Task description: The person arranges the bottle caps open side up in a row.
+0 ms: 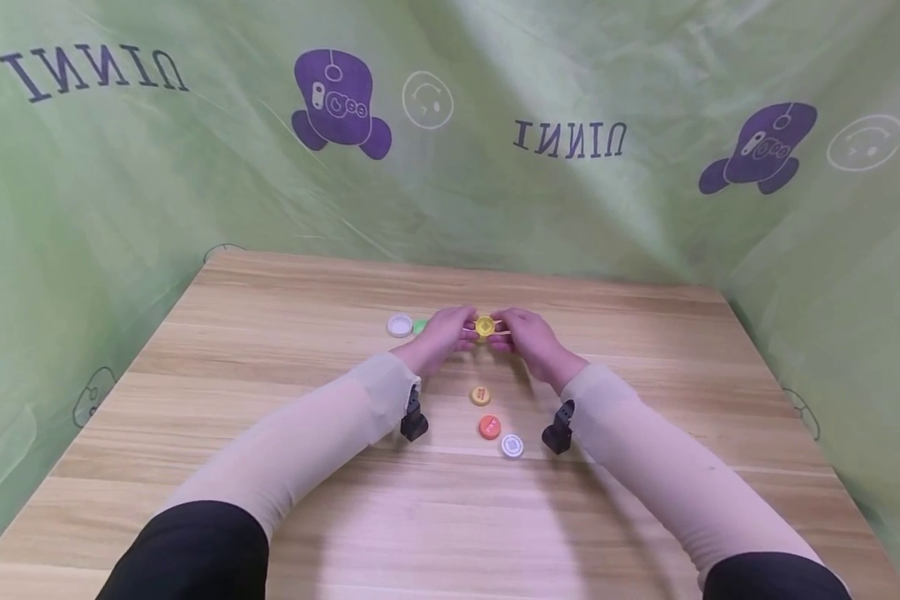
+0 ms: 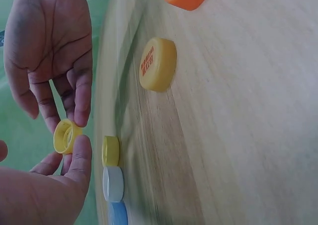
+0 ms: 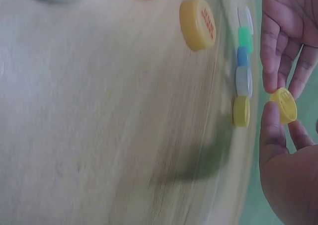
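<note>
Between the fingertips of my two hands is a yellow bottle cap [image 1: 484, 326], raised above the table. My left hand [image 1: 438, 333] pinches it from the left with thumb and fingers. From the other side my right hand [image 1: 534, 340] grips it the same way. The cap's hollow inside shows in the left wrist view. Below and behind the hands a row of caps lies on the table: a white one [image 3: 243, 81], a blue one [image 3: 242, 57], a green one [image 3: 245, 39] and another yellow one [image 3: 241, 112]. My left hand hides part of this row in the head view.
Nearer me on the wooden table [image 1: 255, 375] lie a yellow-orange cap [image 1: 481, 395] with red lettering, an orange cap [image 1: 490, 427] and a white patterned cap [image 1: 512, 446]. A round white lid [image 1: 400, 325] ends the row at the left. Green printed cloth [image 1: 465, 208] hangs behind the table.
</note>
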Tool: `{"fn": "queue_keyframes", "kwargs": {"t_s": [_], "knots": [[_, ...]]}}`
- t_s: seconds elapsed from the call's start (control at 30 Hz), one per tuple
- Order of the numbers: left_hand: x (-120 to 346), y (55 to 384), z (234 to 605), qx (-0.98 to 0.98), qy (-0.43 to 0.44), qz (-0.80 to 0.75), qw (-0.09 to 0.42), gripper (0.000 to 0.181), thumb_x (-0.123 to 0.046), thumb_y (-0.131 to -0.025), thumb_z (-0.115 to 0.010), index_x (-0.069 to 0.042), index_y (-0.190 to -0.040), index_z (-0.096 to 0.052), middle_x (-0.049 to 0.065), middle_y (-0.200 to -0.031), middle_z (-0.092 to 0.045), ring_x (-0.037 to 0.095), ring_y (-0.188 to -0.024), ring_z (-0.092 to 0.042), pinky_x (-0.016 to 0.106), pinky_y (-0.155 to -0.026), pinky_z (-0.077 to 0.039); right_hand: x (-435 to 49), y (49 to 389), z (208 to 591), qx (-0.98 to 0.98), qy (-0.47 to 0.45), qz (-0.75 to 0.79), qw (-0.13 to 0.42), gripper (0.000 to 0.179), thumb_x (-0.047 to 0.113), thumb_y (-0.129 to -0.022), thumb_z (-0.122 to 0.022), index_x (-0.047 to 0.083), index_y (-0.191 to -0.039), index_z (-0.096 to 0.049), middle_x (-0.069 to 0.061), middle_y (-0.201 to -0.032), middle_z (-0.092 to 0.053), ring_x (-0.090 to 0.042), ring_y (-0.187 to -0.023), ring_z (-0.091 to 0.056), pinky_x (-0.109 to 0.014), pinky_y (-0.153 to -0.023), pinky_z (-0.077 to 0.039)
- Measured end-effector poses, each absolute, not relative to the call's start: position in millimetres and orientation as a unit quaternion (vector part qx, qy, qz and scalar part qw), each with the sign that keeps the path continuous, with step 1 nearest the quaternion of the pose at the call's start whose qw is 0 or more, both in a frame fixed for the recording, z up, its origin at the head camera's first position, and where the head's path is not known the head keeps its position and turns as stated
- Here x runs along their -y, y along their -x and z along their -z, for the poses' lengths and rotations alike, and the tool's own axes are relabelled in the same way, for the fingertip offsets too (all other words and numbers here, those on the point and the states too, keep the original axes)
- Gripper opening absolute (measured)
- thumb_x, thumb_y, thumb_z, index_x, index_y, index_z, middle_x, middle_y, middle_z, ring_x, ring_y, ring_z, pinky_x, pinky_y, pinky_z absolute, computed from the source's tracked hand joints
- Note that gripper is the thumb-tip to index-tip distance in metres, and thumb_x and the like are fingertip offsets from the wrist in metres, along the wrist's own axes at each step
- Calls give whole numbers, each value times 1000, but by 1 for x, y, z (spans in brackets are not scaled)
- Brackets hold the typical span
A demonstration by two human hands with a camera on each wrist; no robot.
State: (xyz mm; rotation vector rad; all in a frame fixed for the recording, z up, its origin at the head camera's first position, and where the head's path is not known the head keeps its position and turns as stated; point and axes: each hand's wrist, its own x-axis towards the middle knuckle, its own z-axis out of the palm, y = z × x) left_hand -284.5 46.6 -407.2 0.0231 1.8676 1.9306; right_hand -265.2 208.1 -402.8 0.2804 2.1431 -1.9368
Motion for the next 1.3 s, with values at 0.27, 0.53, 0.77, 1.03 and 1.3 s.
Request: {"fn": "queue_keyframes", "kwargs": {"t_s": [0.27,0.53,0.77,1.03,1.3], "knots": [[-56,287,403,-698,-16,-669,253,45,-25,-110,-45,10,-138,-51,22,-133,-55,34,-123,-59,40,-105,-51,-219,270,408,-781,-87,608,113,36,-3,-104,-50,-10,-138,-52,-22,-123,-61,-20,-92,-67,-31,-89,-58],[-65,288,403,-739,-42,-620,260,51,-29,-109,-47,7,-146,-48,21,-139,-57,34,-125,-59,40,-108,-48,-230,273,418,-778,-96,610,114,36,-6,-101,-51,-10,-136,-52,-19,-111,-63,-15,-82,-65,-25,-79,-59],[-70,286,405,-768,-78,-580,262,43,-26,-108,-51,7,-134,-58,14,-106,-61,26,-99,-60,40,-99,-52,-235,275,425,-776,-105,611,114,32,-5,-101,-52,-11,-132,-55,-18,-106,-64,-13,-77,-64,-22,-73,-59],[-70,286,407,-754,-71,-592,275,44,-25,-108,-50,8,-138,-54,16,-124,-62,27,-113,-59,38,-102,-51,-233,277,425,-779,-106,603,132,34,-2,-104,-50,-15,-135,-52,-17,-106,-65,-11,-77,-64,-20,-74,-58],[-77,287,405,-760,-90,-581,278,49,-27,-109,-49,8,-143,-50,20,-137,-59,34,-123,-58,39,-102,-52,-239,280,423,-802,-108,571,136,37,1,-105,-50,-16,-137,-51,-22,-113,-64,-12,-80,-64,-22,-78,-58]]}}
